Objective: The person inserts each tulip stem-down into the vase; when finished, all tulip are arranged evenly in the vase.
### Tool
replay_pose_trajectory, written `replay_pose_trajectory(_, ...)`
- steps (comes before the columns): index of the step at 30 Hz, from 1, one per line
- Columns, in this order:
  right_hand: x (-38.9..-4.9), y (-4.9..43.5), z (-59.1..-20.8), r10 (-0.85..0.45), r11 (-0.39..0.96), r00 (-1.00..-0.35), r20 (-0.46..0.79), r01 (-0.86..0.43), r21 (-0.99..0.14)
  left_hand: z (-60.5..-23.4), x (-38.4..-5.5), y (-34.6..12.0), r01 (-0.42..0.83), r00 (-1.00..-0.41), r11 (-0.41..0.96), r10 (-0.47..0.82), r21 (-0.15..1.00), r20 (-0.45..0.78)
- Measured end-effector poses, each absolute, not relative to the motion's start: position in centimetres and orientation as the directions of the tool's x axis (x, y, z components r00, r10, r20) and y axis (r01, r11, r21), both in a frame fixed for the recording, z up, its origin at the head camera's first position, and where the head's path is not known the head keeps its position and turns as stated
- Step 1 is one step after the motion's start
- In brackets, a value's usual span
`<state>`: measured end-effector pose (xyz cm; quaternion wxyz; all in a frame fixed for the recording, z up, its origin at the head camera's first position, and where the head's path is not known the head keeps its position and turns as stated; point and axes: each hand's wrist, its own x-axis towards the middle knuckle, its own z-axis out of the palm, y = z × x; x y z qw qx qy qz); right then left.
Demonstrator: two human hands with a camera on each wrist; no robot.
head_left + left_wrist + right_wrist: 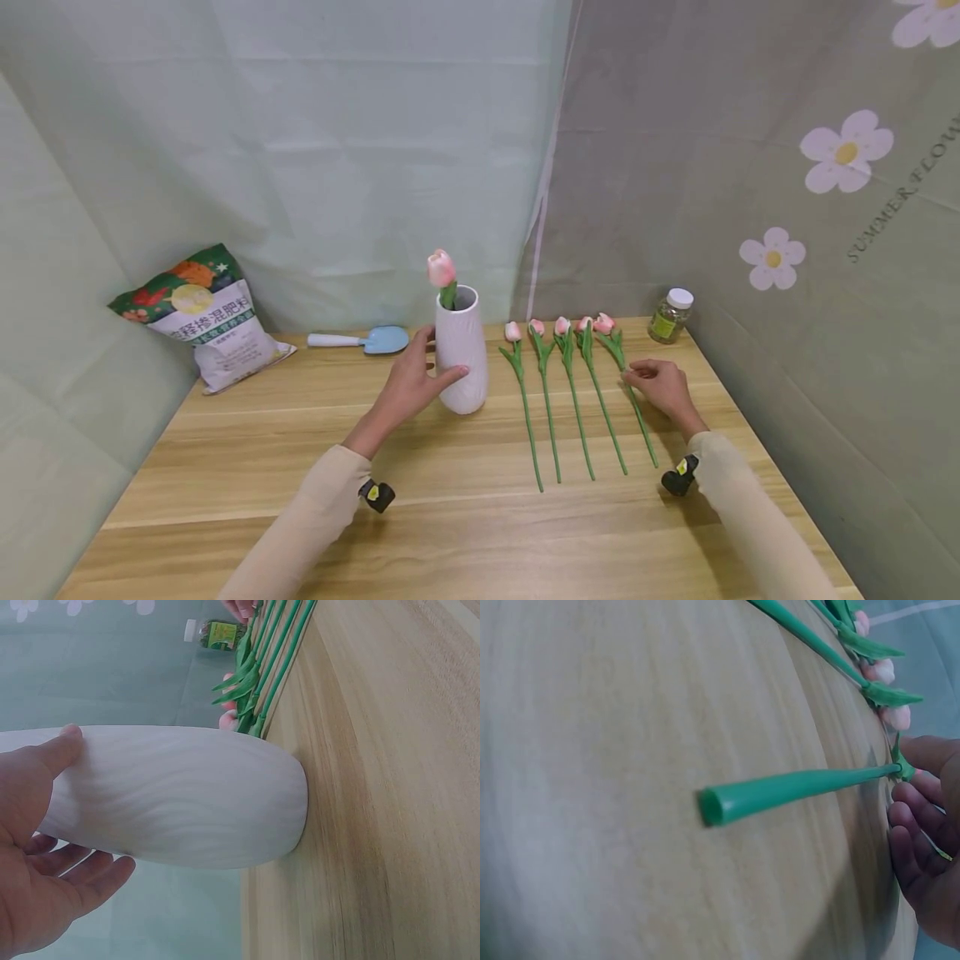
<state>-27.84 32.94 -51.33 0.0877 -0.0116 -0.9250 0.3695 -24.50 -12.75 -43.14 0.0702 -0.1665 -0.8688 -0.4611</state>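
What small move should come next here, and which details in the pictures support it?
Probably lift the rightmost tulip off the table: the right hand's thumb and fingers are at its stem, the left hand holds the white vase upright, and only one tulip stands inside.

Beige-sleeved arms reach forward: bare left hand curved, thumb spread; right hand pinching, near the right edge of the wooden table.

Place: curtained-off work area | shown by: hanging flower-print cloth, wood-grain table | building type: unclear
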Motion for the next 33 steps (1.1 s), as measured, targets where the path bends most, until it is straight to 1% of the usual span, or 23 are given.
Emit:
replay_pose_trajectory(6,-27.91,32.98,-51.57,0.096,0.724,-0.986,0.137,-0.025,-0.689,-43.05,-24.48,-12.74,0.355,-0.934,0.522,0.225,0.775,0.277)
replay_pose_trajectory(19,-28.22,32.65,-51.58,0.098,0.754,-0.987,0.129,-0.011,-0.656,-43.04,-24.52,-12.72,0.347,-0.937,0.519,0.223,0.781,0.268)
replay_pose_trajectory(25,-28.29,32.63,-51.37,0.090,0.775,-0.991,0.098,0.007,-0.632,-43.13,-24.56,-12.72,0.354,-0.935,0.514,0.221,0.781,0.278)
replay_pose_trajectory(33,-28.42,32.63,-50.95,0.114,0.760,-0.992,0.059,0.049,-0.648,-43.08,-24.54,-12.74,0.353,-0.935,0.518,0.225,0.779,0.273)
